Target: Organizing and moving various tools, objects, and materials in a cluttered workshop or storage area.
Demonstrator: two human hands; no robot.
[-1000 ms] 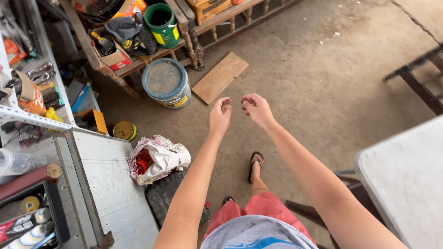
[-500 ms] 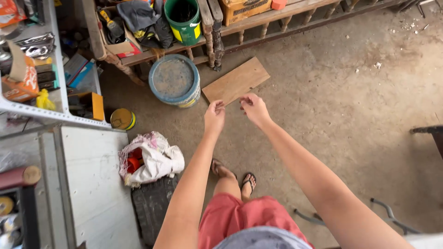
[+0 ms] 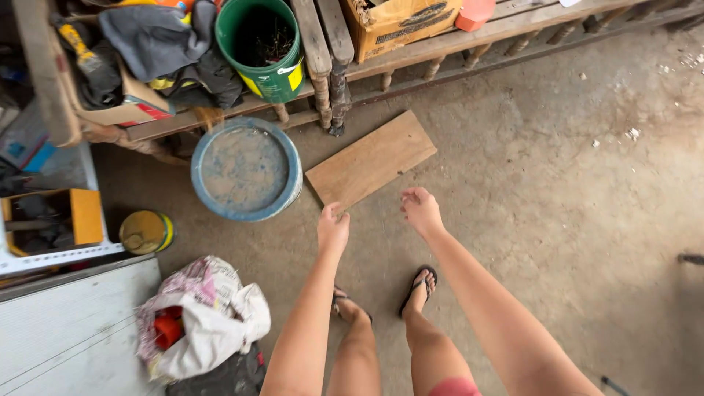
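Observation:
Both my arms reach forward and down over a dusty concrete floor. My left hand (image 3: 332, 229) hangs with loosely curled fingers, empty, just short of a flat wooden board (image 3: 372, 159) lying on the floor. My right hand (image 3: 421, 208) is beside it, fingers curled in, also holding nothing, a little right of the board's near end. My feet in dark sandals stand below the hands.
A blue lidded bucket (image 3: 245, 168) stands left of the board. Behind it a wooden bench (image 3: 411, 44) carries a green bucket (image 3: 262, 45), a cardboard box (image 3: 400, 20) and clothes. A white sack (image 3: 198, 317), a yellow tin (image 3: 146, 231) and a grey panel (image 3: 66, 330) lie at left.
I have stepped forward toward the bench; the board and blue bucket are closer. Both hands dropped lower and moved slightly apart, holding nothing throughout.

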